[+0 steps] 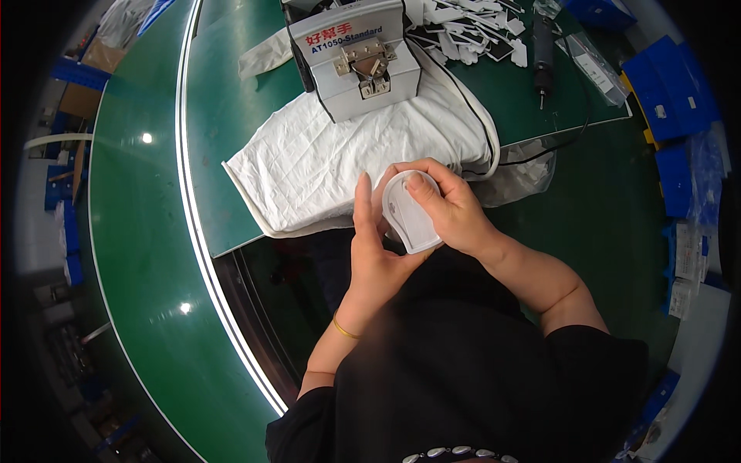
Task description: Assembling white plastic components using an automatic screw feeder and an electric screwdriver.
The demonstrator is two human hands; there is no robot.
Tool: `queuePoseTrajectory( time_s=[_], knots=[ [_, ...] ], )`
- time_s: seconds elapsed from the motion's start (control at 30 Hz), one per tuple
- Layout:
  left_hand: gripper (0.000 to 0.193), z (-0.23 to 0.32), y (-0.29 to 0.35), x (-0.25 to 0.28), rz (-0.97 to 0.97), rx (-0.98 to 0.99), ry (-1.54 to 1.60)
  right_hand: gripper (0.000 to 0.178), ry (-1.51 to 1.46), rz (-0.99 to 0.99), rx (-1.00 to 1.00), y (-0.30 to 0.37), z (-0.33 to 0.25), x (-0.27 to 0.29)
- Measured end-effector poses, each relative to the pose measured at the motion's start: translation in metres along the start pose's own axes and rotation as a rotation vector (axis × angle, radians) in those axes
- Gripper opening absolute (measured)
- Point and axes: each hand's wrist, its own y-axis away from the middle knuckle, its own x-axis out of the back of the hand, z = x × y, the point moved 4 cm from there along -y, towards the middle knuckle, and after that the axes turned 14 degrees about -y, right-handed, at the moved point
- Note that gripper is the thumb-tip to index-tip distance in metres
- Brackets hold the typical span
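Note:
I hold a white plastic casing (415, 224), rounded at one end and with a raised rim, between both hands just off the near edge of the bench. My right hand (455, 204) grips its right side, thumb pressed on the inner face near the top. Around the lower left side, my left hand (374, 251) cradles the same casing; its thumb lies along the bottom end and a finger points upward. The casing's underside and some fingertips are hidden. Beyond the hands, a white cloth (309, 166) is spread over the bench edge.
On the cloth stands a grey box-shaped screw feeder (363, 69). Many loose white plastic parts (471, 31) are heaped behind it. An electric screwdriver (543, 58) lies to the right, its cable running down. A green conveyor belt (147, 231) curves along the left; blue bins (668, 92) stand right.

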Motion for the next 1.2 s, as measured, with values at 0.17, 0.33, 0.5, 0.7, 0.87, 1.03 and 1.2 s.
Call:
queuePoseTrajectory(
  time_s=[0.17, 0.33, 0.5, 0.7, 0.87, 1.03, 1.2],
  knots=[
    [0.121, -0.001, -0.001, 0.003, 0.016, 0.057, 0.198, 0.038, -0.049, -0.089, 0.022, 0.01, -0.009, 0.001],
    [0.124, -0.001, -0.003, 0.003, -0.031, 0.048, 0.14, 0.04, -0.074, -0.072, -0.045, 0.007, -0.006, 0.009],
    [0.128, 0.007, -0.012, 0.002, 0.008, -0.07, -0.218, 0.03, -0.035, -0.005, -0.037, 0.0, -0.002, 0.017],
    [0.129, 0.007, -0.017, -0.011, -0.019, -0.026, -0.045, 0.025, -0.058, 0.043, 0.001, 0.0, 0.0, 0.034],
    [0.12, 0.012, -0.024, -0.003, -0.059, 0.092, -0.042, 0.038, 0.194, 0.042, 0.014, -0.002, -0.009, 0.048],
    [0.112, 0.005, -0.046, 0.026, 0.092, 0.017, -0.155, 0.046, 0.543, 0.588, 0.385, -0.04, -0.099, 0.137],
    [0.108, -0.009, -0.057, 0.017, 0.028, -0.025, -0.257, 0.065, 1.06, 1.178, 0.293, -0.078, -0.166, 0.249]
  ],
)
